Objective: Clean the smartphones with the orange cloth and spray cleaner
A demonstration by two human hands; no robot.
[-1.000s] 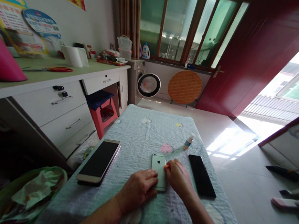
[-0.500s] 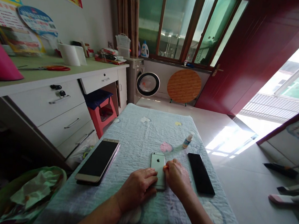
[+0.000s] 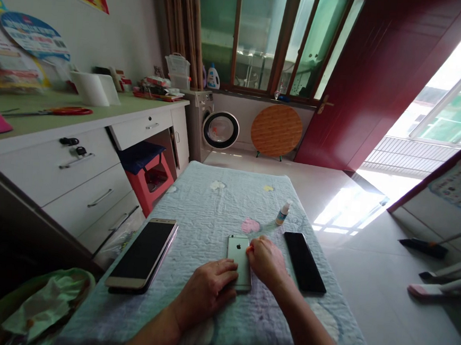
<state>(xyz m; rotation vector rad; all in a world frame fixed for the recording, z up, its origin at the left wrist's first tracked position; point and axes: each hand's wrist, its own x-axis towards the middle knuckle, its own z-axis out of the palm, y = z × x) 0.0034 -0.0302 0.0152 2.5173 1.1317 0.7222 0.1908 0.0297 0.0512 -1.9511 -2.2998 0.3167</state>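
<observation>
A silver smartphone (image 3: 239,247) lies face down on the quilted cloth, its apple logo showing. My left hand (image 3: 208,285) grips its lower left side, fingers over the back and thumb near the bottom corner. At the phone's upper right edge, my right hand (image 3: 266,260) is closed in a pinch. A bit of something small and orange (image 3: 249,248) peeks out at its fingertips; its kind is hidden. To the right lies a black smartphone (image 3: 305,262). On the left, a gold-framed smartphone (image 3: 144,253) rests on top of at least one other. A small spray bottle (image 3: 283,213) stands beyond my right hand.
The light blue quilted cloth (image 3: 207,213) covers the table under the phones. A white desk (image 3: 83,161) with a red stool (image 3: 150,179) runs along the left. At lower left is a green bin (image 3: 84,278); a washing machine (image 3: 197,117) stands at the back.
The whole view has shifted slightly, so most things sit further left. My right hand has moved slightly up along the phone's right edge; my left hand stays in place.
</observation>
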